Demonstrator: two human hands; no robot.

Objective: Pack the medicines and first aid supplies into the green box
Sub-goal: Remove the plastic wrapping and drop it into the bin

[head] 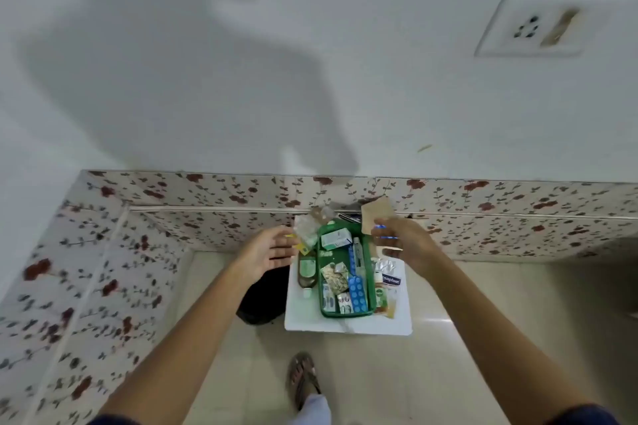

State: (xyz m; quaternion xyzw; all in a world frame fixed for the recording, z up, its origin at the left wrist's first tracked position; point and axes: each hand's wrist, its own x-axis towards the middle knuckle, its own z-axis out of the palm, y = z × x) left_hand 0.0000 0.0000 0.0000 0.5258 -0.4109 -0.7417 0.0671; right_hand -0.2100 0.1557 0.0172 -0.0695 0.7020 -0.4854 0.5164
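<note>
My R grip [400, 241] pinches a tan paper packet [376, 214] above the green box [345, 272]. L grip [272, 248] is released, fingers loose, beside a clear pouch [307, 231] at the box's L edge.

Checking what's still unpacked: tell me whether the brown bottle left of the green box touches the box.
Cannot tell. In the head view the brown bottle lies right alongside the green box, but blur hides any gap or contact.

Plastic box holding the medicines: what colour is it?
Green plastic box, clearest in the head view.
</note>
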